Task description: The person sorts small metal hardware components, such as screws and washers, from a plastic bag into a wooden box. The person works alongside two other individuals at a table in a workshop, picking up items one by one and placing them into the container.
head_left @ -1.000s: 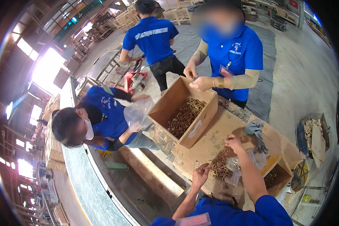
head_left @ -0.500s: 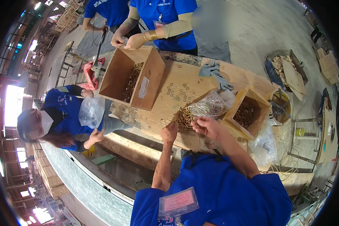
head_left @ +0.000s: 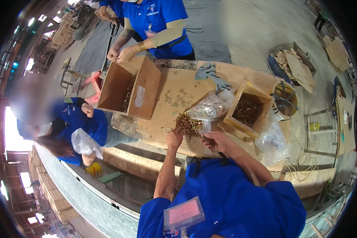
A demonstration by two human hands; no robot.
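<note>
Cardboard boxes (head_left: 129, 89) flank the screw pile (head_left: 188, 123) — hands (head_left: 174, 137) beside it.

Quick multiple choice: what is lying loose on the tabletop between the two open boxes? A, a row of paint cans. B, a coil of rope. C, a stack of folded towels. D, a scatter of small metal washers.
D: small round washers lie scattered on the bare wooden table, between the large cardboard box and the smaller wooden box of screws.
</note>
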